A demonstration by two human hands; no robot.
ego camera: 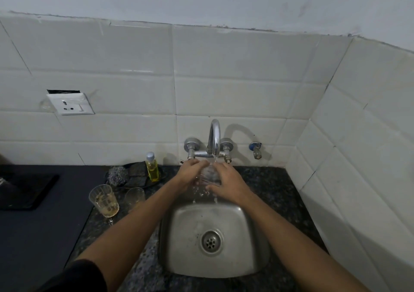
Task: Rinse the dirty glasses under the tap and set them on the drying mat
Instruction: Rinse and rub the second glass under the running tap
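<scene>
A clear glass (208, 175) sits between both hands under the running chrome tap (214, 139), over the back of the steel sink (212, 264). My left hand (190, 173) wraps its left side and my right hand (226, 182) covers its right side. Water splashes down off the glass into the sink. Two dirty glasses stand on the counter to the left: a ribbed one (104, 201) with amber residue and a smaller plain one (134, 197) behind it. A dark mat (40, 235) covers the counter at the far left.
A yellow soap bottle (152, 167), a steel scrubber (117, 175) and dark sponges sit on a plate left of the tap. A black flat object (24, 191) lies at the far left. A wall socket (70, 103) is above it. Tiled walls close in behind and right.
</scene>
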